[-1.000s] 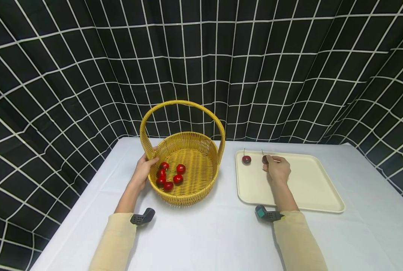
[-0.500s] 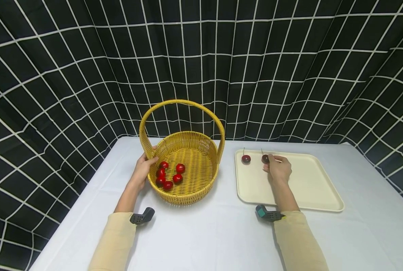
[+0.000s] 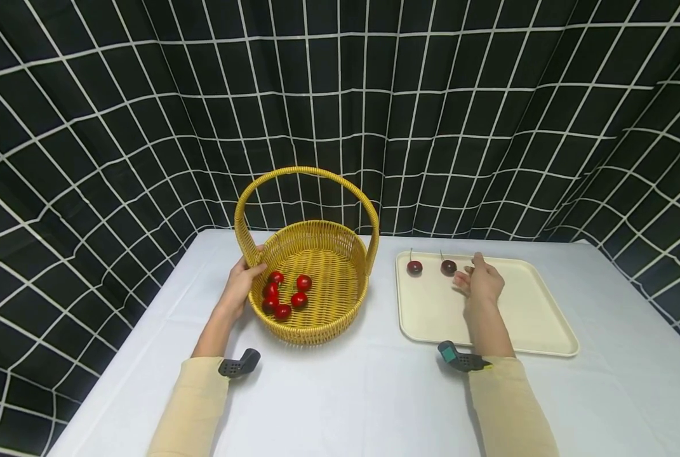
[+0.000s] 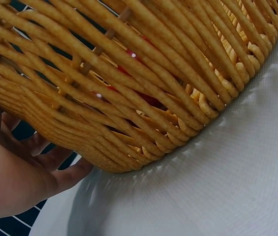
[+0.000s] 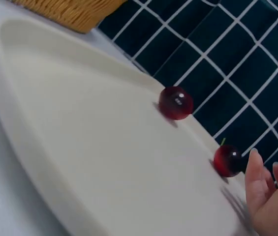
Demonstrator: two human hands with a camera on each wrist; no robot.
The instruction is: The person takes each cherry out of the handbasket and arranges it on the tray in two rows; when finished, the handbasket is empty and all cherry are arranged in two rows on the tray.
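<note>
A yellow woven basket (image 3: 317, 330) with a tall arched handle stands on the left of the table. My left hand (image 3: 238, 284) grips its left side by the handle's foot, thumb over the rim. The fingers pass behind the wicker in the left wrist view. Several red cherries (image 3: 299, 300) lie in the basket's left part. To the right, a cream tray (image 3: 431, 317) carries two dark red cherries near its far edge, a left cherry (image 3: 414, 268) and a right cherry (image 3: 448, 267). My right hand (image 3: 484, 282) hovers just right of the right cherry, fingers apart and holding nothing.
A white cloth (image 3: 340, 393) covers the table. Behind and at the sides hangs a black curtain (image 3: 328, 114) with a white grid. The tray's raised rim (image 5: 25, 142) shows in the right wrist view.
My right hand has let go of the right cherry and drawn a little to the right, its fingers spreading. That cherry stays on the tray. My left hand keeps its grip on the basket.
</note>
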